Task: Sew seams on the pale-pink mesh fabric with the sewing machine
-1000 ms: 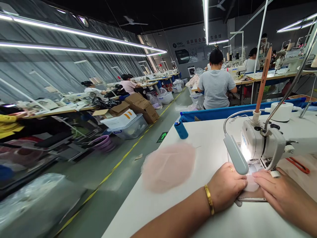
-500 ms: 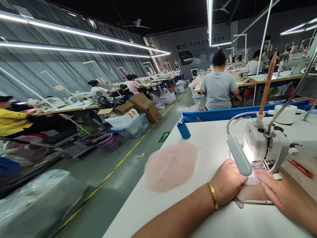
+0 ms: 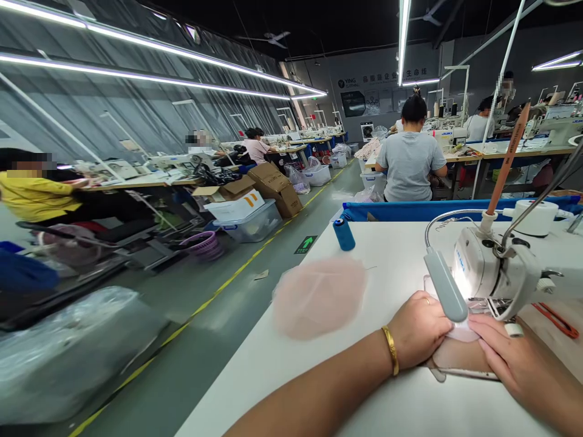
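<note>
My left hand (image 3: 421,328), with a gold bangle on the wrist, lies fingers curled on a pale pink fabric piece (image 3: 460,355) at the sewing machine (image 3: 496,273). My right hand (image 3: 512,358) lies flat, fingers stretched, on the same piece just in front of the needle area. The machine's grey lamp (image 3: 446,285) shines on the cloth. A stack of round pink fabric pieces (image 3: 319,296) lies on the white table (image 3: 401,255) to the left of my hands.
A blue thread spool (image 3: 344,233) stands at the table's far left. Red-handled scissors (image 3: 558,318) lie right of the machine. A person in a grey shirt (image 3: 410,161) sits ahead. Boxes (image 3: 273,185) and bins (image 3: 248,221) line the aisle at left.
The view has swung slightly right and up. My hands have stayed on the fabric at the needle, with the piece shifted a little toward me.
</note>
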Action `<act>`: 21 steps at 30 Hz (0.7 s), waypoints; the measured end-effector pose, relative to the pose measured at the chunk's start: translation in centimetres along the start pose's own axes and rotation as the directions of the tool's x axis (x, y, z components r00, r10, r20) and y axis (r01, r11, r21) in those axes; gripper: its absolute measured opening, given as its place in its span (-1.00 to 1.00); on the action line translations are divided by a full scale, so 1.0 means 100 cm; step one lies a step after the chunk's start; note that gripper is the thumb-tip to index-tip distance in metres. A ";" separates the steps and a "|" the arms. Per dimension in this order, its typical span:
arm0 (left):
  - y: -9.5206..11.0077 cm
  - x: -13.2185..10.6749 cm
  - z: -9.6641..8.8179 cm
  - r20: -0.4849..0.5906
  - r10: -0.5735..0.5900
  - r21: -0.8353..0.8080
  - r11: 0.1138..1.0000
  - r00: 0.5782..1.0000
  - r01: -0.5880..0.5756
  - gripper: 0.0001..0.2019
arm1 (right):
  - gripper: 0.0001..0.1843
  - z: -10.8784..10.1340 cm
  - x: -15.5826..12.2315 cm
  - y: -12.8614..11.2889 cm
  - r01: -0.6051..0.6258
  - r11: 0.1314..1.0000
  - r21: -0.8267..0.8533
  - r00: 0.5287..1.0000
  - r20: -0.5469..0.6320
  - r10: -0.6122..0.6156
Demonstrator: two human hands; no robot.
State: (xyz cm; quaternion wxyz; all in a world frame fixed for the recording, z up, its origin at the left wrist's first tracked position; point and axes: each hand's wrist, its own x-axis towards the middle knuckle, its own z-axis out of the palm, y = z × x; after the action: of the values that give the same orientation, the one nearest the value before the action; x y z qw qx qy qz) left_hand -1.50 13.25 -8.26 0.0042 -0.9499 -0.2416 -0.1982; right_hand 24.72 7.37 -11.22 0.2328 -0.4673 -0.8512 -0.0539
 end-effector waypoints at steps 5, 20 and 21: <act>0.001 0.004 -0.007 0.034 -0.067 -0.064 0.996 0.997 0.069 -0.83 | -0.59 0.003 0.001 0.004 0.024 0.998 -0.066 1.000 0.005 -0.024; 0.027 -0.004 -0.041 0.182 -0.028 -0.163 0.985 0.983 0.059 -0.42 | -0.61 -0.020 0.005 -0.018 0.179 0.961 0.213 0.978 0.065 -0.196; 0.026 -0.005 -0.043 0.201 -0.013 -0.202 0.978 0.979 0.054 -0.45 | -0.64 -0.020 0.005 -0.016 0.141 0.969 0.202 0.981 0.105 -0.164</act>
State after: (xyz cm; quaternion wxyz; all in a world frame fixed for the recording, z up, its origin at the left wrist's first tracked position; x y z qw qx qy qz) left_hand -2.28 10.30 -4.21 -0.1217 -0.9561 -0.2349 -0.1264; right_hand 23.85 6.22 -9.06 0.2204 -0.3779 -0.8983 0.0397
